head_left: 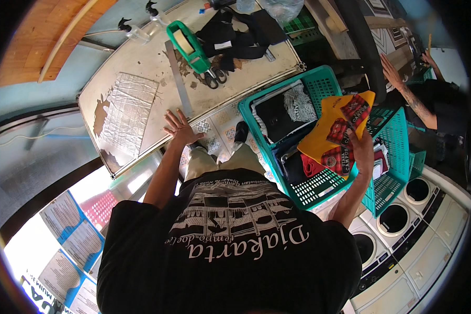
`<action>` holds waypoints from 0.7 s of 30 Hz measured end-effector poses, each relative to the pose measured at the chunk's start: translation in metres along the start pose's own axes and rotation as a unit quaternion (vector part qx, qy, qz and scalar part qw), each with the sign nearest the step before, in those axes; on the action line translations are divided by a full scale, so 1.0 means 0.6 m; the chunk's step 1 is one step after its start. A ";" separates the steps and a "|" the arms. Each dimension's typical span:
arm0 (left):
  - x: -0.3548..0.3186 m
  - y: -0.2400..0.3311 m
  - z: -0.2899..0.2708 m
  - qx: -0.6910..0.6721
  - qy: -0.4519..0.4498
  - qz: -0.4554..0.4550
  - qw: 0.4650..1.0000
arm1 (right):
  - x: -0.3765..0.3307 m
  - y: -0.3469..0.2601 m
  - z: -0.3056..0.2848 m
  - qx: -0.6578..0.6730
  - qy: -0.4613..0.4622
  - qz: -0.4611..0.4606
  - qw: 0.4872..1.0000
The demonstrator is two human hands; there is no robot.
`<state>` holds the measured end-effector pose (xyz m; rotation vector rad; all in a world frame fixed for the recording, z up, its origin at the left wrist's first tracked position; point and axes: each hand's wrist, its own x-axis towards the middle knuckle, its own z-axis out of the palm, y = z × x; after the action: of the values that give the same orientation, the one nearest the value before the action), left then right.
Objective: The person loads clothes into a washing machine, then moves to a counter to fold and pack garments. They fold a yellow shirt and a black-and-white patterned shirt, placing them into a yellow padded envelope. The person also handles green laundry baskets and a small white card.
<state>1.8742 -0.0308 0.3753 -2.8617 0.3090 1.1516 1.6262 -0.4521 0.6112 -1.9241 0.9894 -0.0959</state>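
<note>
Left hand [178, 128]: empty, fingers spread wide, at the near edge of the table; I cannot tell whether the palm presses on the top.
Right hand [362, 149]: clamped on the right side of the bag, well apart from the left hand.
Thin yellow bag with red plaid patches and dark lettering [324, 123]: in the right hand, above the right part of the nearer basket, partly hiding what lies there.
Nearer basket, green perforated plastic, rectangular [325, 83]: to the right of the person's legs, holding a folded black garment with a pale grey print [282, 114] and a bright red cloth [312, 167].
Second green perforated plastic basket [384, 196]: just right of the first, with folded cloth inside.
Worn off-white table with brown bare patches [146, 60]: ahead and to the left, bearing a crinkled silvery rectangular sheet [131, 112], a long flat metal ruler [178, 76], a green tape dispenser [198, 62], dark-handled scissors [214, 78] near it and a heap of black cloth [220, 31].
Co-worker's bare forearm [417, 107]: at the right, beyond the baskets.
White machines with round dark doors [403, 235]: in a row at lower right.
</note>
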 end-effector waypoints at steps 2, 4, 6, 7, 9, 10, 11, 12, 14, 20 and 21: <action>0.003 -0.016 0.001 -0.016 -0.002 0.028 0.999 | -0.027 -0.052 0.006 0.019 0.014 -0.024 0.999; -0.016 -0.038 -0.033 -0.060 0.023 0.102 0.993 | -0.054 -0.103 0.021 -0.003 0.033 -0.031 0.999; -0.013 -0.112 -0.049 -0.158 0.091 0.224 0.957 | -0.077 -0.144 0.044 0.031 0.048 -0.042 0.997; -0.002 -0.149 -0.059 -0.281 0.161 0.288 0.901 | -0.093 -0.165 0.058 0.020 0.056 -0.051 0.997; -0.024 -0.213 -0.101 -0.345 0.250 0.163 0.890 | -0.116 -0.203 0.094 0.002 0.061 -0.085 0.995; -0.014 -0.264 -0.100 -0.328 0.321 0.120 0.880 | -0.128 -0.228 0.115 -0.005 0.061 -0.106 0.993; 0.007 -0.322 -0.085 -0.331 0.351 0.063 0.874 | -0.145 -0.260 0.141 0.032 0.033 -0.115 0.992; 0.012 -0.358 -0.083 -0.301 0.356 -0.034 0.884 | -0.156 -0.279 0.166 0.073 0.011 -0.129 0.989; 0.021 -0.419 -0.078 -0.237 0.343 -0.230 0.879 | -0.178 -0.315 0.219 0.140 -0.023 -0.105 0.984; 0.024 -0.517 -0.045 -0.232 0.233 -0.106 0.938 | -0.229 -0.438 0.396 0.065 -0.086 -0.199 0.974; 0.020 -0.524 -0.050 -0.226 0.228 -0.068 0.945 | -0.229 -0.449 0.421 0.066 -0.115 -0.194 0.972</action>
<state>1.9655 0.2715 0.3775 -3.4645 -0.1717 0.5777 1.8058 -0.1193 0.7207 -1.9318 0.4344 -0.1560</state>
